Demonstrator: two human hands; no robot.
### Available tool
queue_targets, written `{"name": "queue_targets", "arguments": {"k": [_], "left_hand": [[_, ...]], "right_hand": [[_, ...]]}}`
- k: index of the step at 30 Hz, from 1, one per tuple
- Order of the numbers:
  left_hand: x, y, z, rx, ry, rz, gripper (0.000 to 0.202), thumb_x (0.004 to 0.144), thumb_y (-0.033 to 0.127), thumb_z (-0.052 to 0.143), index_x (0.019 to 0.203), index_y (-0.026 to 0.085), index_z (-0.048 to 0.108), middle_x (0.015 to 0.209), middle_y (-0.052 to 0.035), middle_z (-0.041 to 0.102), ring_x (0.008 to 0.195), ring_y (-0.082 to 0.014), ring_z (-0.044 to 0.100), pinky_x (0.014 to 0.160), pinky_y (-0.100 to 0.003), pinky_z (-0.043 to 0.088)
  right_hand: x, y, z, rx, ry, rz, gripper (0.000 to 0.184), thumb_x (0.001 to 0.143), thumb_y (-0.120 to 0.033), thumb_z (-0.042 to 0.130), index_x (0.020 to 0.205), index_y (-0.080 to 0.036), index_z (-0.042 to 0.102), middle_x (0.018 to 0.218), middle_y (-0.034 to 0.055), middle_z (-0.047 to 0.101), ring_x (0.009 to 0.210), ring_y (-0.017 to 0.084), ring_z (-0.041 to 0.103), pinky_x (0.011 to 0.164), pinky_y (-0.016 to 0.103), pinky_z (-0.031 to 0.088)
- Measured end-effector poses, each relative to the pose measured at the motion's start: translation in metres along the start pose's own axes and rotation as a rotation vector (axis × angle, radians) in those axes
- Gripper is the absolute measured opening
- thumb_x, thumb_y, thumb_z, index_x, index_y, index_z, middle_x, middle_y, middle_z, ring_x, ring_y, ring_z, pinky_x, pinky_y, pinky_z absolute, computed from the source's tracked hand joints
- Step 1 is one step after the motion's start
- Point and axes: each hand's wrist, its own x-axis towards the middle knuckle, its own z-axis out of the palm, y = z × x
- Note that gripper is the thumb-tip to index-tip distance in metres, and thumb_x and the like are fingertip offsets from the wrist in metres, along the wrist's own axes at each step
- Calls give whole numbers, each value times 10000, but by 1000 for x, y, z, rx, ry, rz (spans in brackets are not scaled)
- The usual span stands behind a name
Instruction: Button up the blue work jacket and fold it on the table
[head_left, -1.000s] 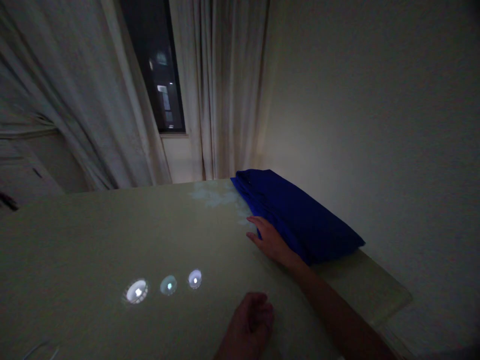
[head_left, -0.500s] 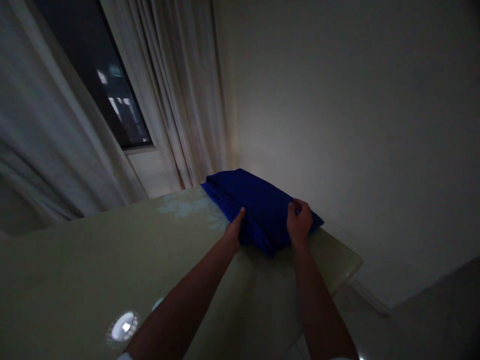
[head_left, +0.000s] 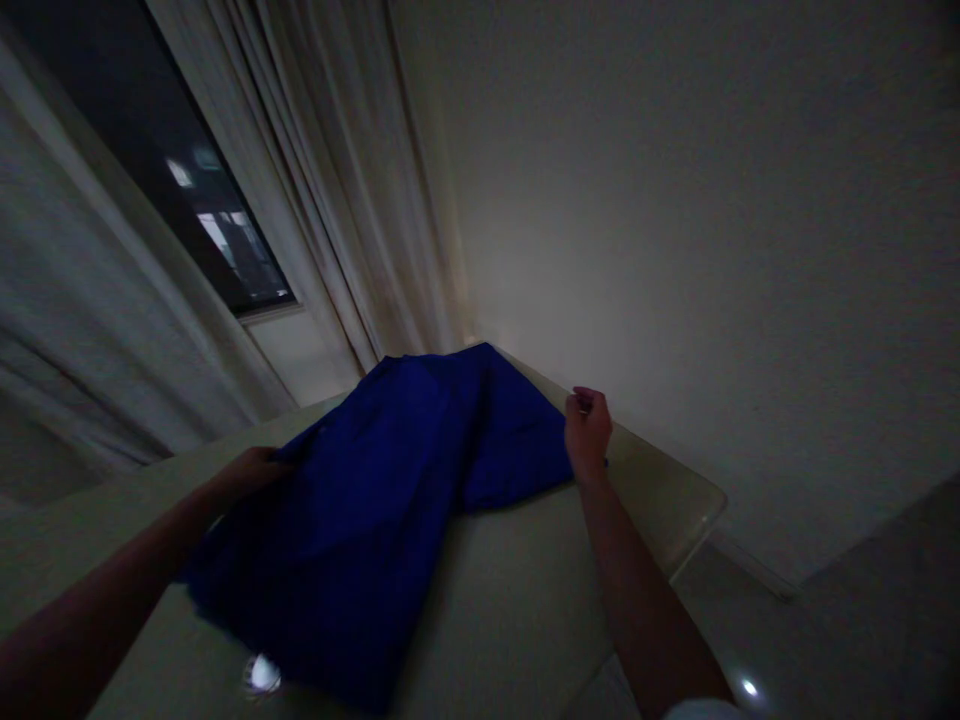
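Observation:
A deep blue cloth (head_left: pixel 390 500) lies partly unfolded across a pale glossy table (head_left: pixel 525 590). My left hand (head_left: pixel 251 468) grips the cloth's left edge, its fingers closed and partly hidden in the fabric. My right hand (head_left: pixel 587 430) pinches the cloth's far right corner near the table's edge. The cloth stretches between both hands and hangs down toward me.
Pale curtains (head_left: pixel 315 200) and a dark window (head_left: pixel 172 180) stand behind the table at the left. A plain wall (head_left: pixel 712 250) runs close along the table's right edge. Floor (head_left: pixel 825 620) shows at the lower right. Light spots reflect on the tabletop.
The folded cloth has been opened out: my left hand pulled its edge leftward while my right hand kept the far right corner. The camera view has tilted slightly.

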Motion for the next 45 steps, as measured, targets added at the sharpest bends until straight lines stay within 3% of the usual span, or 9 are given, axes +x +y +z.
{"name": "queue_targets", "arguments": {"k": [2, 4, 8, 13, 22, 31, 38, 41, 45], "left_hand": [[5, -14, -18, 206, 111, 29, 293, 903, 212, 668, 1157, 65, 677, 1034, -137, 792, 1099, -419, 718, 955, -556, 566], [0, -13, -2, 375, 140, 185, 466, 985, 240, 568, 1401, 30, 547, 1324, -187, 711, 1298, -413, 618, 1087, -538, 485], [-24, 7, 87, 447, -3, 512, 821, 954, 603, 617, 1584, 115, 420, 1591, -200, 509, 1443, -384, 500, 1203, -480, 377], [-33, -3, 158, 621, 50, 470, 898, 962, 654, 513, 1684, 189, 250, 1716, -250, 247, 1545, -515, 279, 1147, -784, 277], [-1, -46, 132, 746, 16, 517, 667, 1012, 266, 409, 1671, 279, 299, 1726, -149, 284, 1564, -416, 307, 1176, -700, 332], [53, -113, 72, 766, 20, 418, 670, 935, 227, 419, 1604, 203, 451, 1688, -136, 372, 1521, -409, 395, 1165, -687, 368], [45, -46, 120, 619, 178, 585, 890, 957, 647, 426, 1611, 45, 378, 1636, -263, 412, 1501, -407, 416, 1210, -501, 368], [40, -17, 136, 511, 200, 503, 726, 1007, 542, 378, 1586, 108, 448, 1636, -249, 416, 1470, -421, 453, 1154, -520, 420], [48, 6, 124, 416, 163, 364, 588, 1053, 401, 249, 1445, 151, 610, 1385, -229, 671, 1166, -407, 698, 937, -500, 550]], "right_hand": [[-12, -3, 17, -60, -194, -52, 374, 940, -366, 496, 1220, -146, 610, 1157, 165, 712, 1042, 258, 676, 971, 385, 524], [-22, -4, 28, -204, -315, -142, 411, 948, -363, 526, 1279, -134, 607, 1266, 194, 679, 1165, 286, 646, 1058, 420, 480], [-28, 6, 24, -603, -396, -137, 567, 981, -486, 576, 1414, -121, 572, 1463, 258, 559, 1342, 395, 544, 1125, 536, 395], [-17, 20, 4, -789, -371, -2, 707, 986, -595, 568, 1492, -105, 508, 1482, 293, 545, 1344, 436, 559, 1089, 560, 423], [-10, 19, 2, -884, -510, -71, 551, 941, -497, 687, 1339, -126, 598, 1254, 245, 693, 1186, 375, 665, 963, 463, 519], [-11, 10, -7, -894, -463, 4, 525, 912, -500, 735, 1268, -125, 641, 1270, 262, 663, 1207, 405, 645, 947, 493, 531], [-16, 7, -4, -871, -487, -1, 507, 929, -487, 718, 1286, -141, 617, 1258, 247, 674, 1191, 384, 657, 971, 487, 518], [-16, 11, -4, -861, -484, -23, 496, 929, -477, 719, 1281, -142, 622, 1256, 247, 675, 1189, 376, 659, 976, 473, 517], [-15, 13, -3, -868, -483, -14, 483, 936, -488, 704, 1259, -136, 631, 1248, 246, 683, 1173, 378, 669, 943, 466, 537]]}}
